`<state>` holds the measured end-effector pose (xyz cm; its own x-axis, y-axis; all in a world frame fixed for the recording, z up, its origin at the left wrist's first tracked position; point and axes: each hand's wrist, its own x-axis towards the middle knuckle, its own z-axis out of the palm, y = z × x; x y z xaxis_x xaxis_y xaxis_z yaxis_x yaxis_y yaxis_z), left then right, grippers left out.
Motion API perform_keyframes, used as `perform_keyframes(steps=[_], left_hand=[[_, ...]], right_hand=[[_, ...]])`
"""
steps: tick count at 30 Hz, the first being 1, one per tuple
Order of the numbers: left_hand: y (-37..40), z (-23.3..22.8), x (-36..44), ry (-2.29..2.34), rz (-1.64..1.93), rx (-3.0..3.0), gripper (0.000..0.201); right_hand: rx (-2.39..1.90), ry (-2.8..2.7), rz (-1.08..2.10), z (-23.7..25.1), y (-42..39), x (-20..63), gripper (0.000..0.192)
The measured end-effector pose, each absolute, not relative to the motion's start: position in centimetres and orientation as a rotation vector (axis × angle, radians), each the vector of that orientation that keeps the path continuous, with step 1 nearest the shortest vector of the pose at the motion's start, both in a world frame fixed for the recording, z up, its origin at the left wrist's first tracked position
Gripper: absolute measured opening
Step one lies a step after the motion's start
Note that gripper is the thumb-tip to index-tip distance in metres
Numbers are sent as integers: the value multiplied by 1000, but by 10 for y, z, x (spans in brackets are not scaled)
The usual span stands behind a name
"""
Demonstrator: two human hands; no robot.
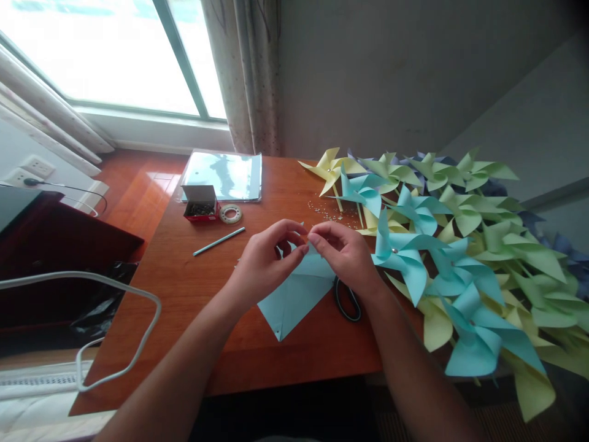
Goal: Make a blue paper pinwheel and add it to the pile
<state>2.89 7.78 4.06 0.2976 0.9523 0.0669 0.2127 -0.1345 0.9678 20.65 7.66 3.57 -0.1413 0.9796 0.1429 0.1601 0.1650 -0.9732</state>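
My left hand (267,261) and my right hand (345,252) meet over the middle of a wooden table (193,288). Both pinch the folded-in tips of a light blue paper sheet (294,298), whose lower corner lies flat on the table near me. What sits between the fingertips is too small to tell. Black-handled scissors (347,301) lie partly under my right wrist. A light blue stick (219,240) rests on the table left of my hands.
A big heap of finished blue, green and yellow paper pinwheels (460,245) covers the table's right side. A small red box (200,204), a tape roll (230,213) and a stack of blue paper (225,175) sit at the back. Small shiny bits (329,212) lie scattered nearby.
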Motion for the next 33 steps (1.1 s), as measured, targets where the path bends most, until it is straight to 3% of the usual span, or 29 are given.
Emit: perform_keyframes(steps=[22, 33], left_hand=[[79, 47, 24, 1160, 1009, 1489, 12], [76, 40, 30, 1135, 947, 1561, 11]], right_hand=[[-1191, -1400, 1063, 37, 73, 208, 13], [-1127, -1636, 790, 41, 73, 208, 5]])
